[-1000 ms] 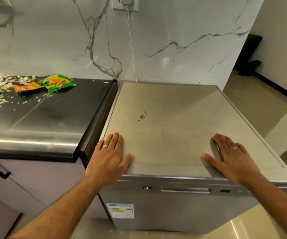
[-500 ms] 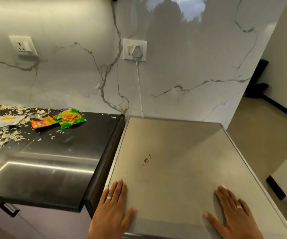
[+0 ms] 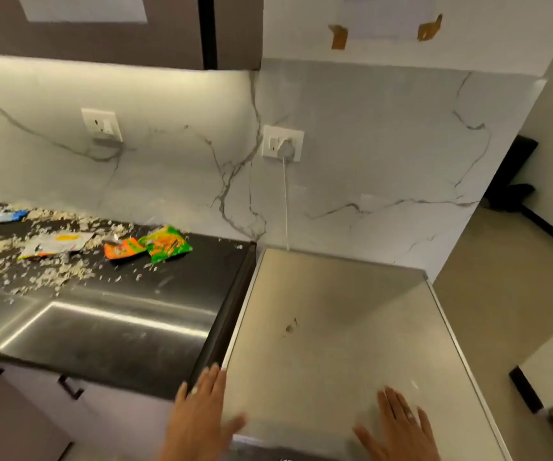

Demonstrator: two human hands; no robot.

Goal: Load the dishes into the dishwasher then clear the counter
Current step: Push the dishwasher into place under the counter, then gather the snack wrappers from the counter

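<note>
The marble wall (image 3: pixel 368 161) is filling the back of the view, with dark cupboards (image 3: pixel 102 28) hanging above its left part. Below it, the black counter (image 3: pixel 118 327) is stretching along the left side, and the steel top of the dishwasher (image 3: pixel 335 327) is sitting just beside the counter's right edge, a little lower. No dishes are showing, and the dishwasher's door is out of view.

Loose pale crumbs (image 3: pixel 19 264) are lying spread over the far left part of the counter. Among them a white wrapper (image 3: pixel 57 244) is lying flat, and a blue wrapper (image 3: pixel 2 217) is lying near the wall. A green packet (image 3: pixel 167 244) and an orange packet (image 3: pixel 122 249) are lying touching each other, near the wall. A white cable (image 3: pixel 285 207) is hanging from a wall socket (image 3: pixel 283 143) down behind the dishwasher. A second socket (image 3: pixel 102 124) is sitting further left.

The left hand (image 3: pixel 201 417) is reaching forward at the near left corner of the dishwasher, fingers straight and together, thumb spread out over the steel top; it is gripping nothing, and a ring is showing on one finger. The right hand (image 3: pixel 401 427) is lying palm down on the near part of the top, fingers straight and a little spread, also wearing a ring and holding nothing. Both hands are a bit blurred.
</note>
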